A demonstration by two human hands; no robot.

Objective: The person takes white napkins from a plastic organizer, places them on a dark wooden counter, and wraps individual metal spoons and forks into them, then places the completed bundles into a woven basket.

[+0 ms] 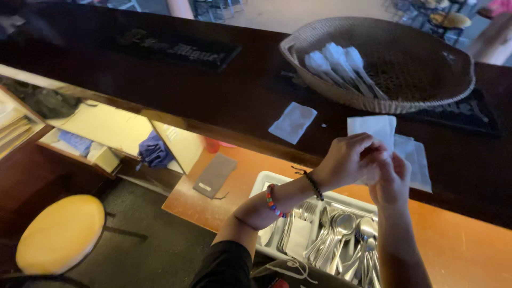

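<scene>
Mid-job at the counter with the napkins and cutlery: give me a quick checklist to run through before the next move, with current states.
1. Both hands, left hand and right hand, meet on the white napkin: ok.
2. Cutlery inside that napkin: cannot tell.
3. Spare napkin lies flat on the dark counter: ok.
4. Cutlery tray holds spoons below the hands: ok.
5. Woven basket has room beside the wrapped sets: ok.

Bar counter (213,101): dark glossy wood. Basket (421,58): rough woven wicker. Napkins (373,130): thin matt white paper. Spoons (346,229): shiny metal, in smooth white plastic tray (266,181). Stool seat (61,232): smooth yellow.
</scene>
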